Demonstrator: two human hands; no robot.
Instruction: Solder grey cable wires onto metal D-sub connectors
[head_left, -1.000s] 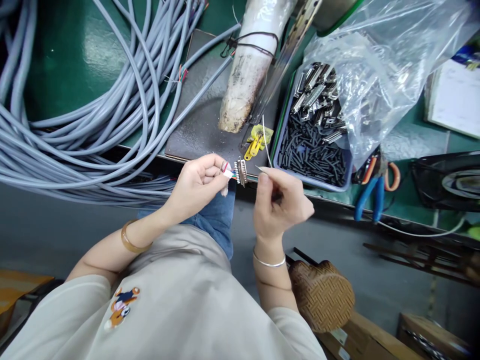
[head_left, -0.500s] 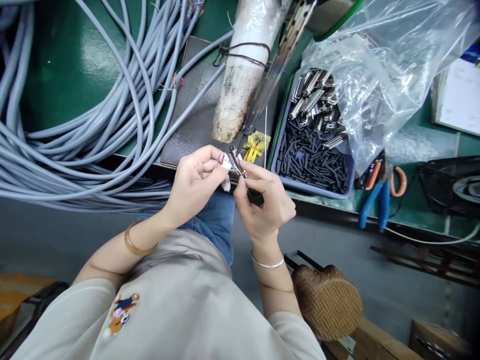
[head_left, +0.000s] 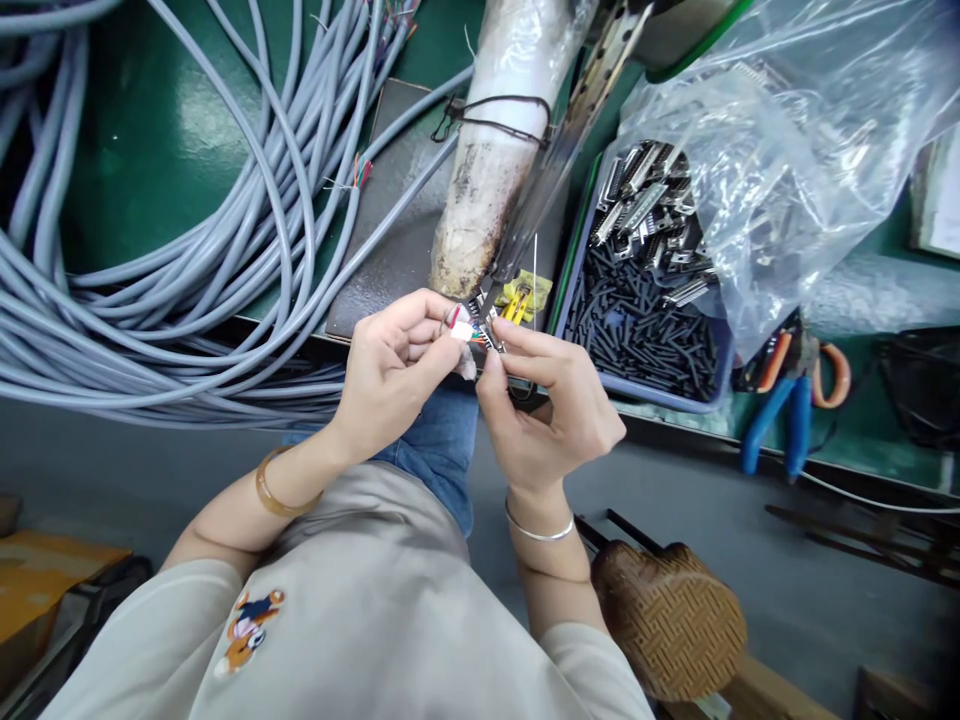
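My left hand (head_left: 397,365) is closed, pinching the end of a cable whose thin coloured wires (head_left: 478,334) and a small white piece (head_left: 461,330) show at the fingertips. My right hand (head_left: 544,400) pinches a multi-pin connector (head_left: 492,343) between thumb and forefinger, against the wire ends. The tip of a soldering iron (head_left: 517,240), its upper barrel pierced with holes, points down at the connector and appears to touch it. Beside the iron stands a white wrapped post (head_left: 487,170), browned at its lower end. Fingers hide part of the connector.
Grey cables (head_left: 247,230) cover the left of the bench. To the right, a blue bin (head_left: 660,393) holds metal connectors (head_left: 645,205) and short black tubes (head_left: 637,330) under a plastic bag (head_left: 795,180). Pliers (head_left: 787,400) lie farther right. A stool (head_left: 675,620) stands below.
The connector has come up against the iron's tip, where it was just below before. Both hands keep their pinch. The whole view has shifted slightly.
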